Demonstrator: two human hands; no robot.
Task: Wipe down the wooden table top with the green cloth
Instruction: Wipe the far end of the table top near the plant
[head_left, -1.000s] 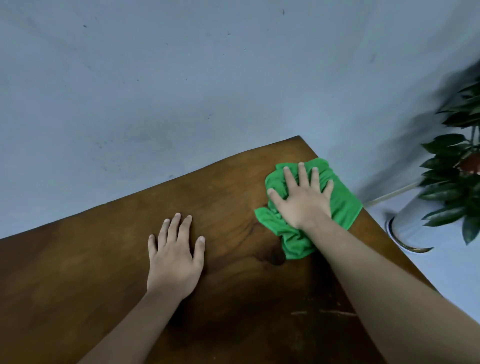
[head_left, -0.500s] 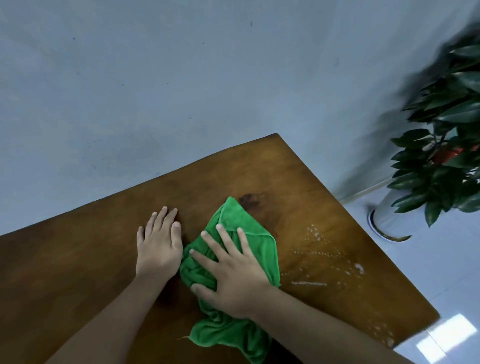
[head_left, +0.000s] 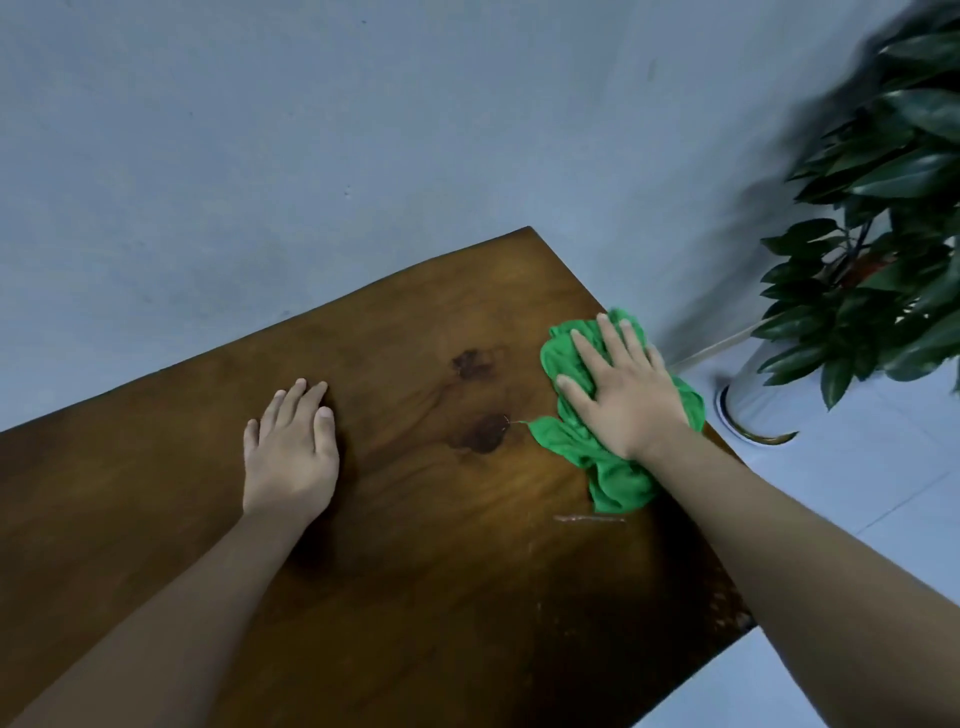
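Note:
The dark wooden table top (head_left: 415, 571) fills the lower part of the head view, with two dark knots near its middle. A crumpled green cloth (head_left: 613, 467) lies at the table's right edge. My right hand (head_left: 623, 395) presses flat on the cloth, fingers spread, covering its middle. My left hand (head_left: 291, 457) rests palm down on the bare wood to the left, holding nothing. A thin wet streak shows on the wood just below the cloth.
A potted plant (head_left: 883, 234) with dark leaves stands in a white pot (head_left: 753, 410) on the pale floor, close to the table's right edge. A blue-grey wall runs behind the table's far edge.
My right hand has swept the cloth from beside my left hand out to the table's right edge. The droplets seen there half a second ago are mostly gone. My left hand stays put.

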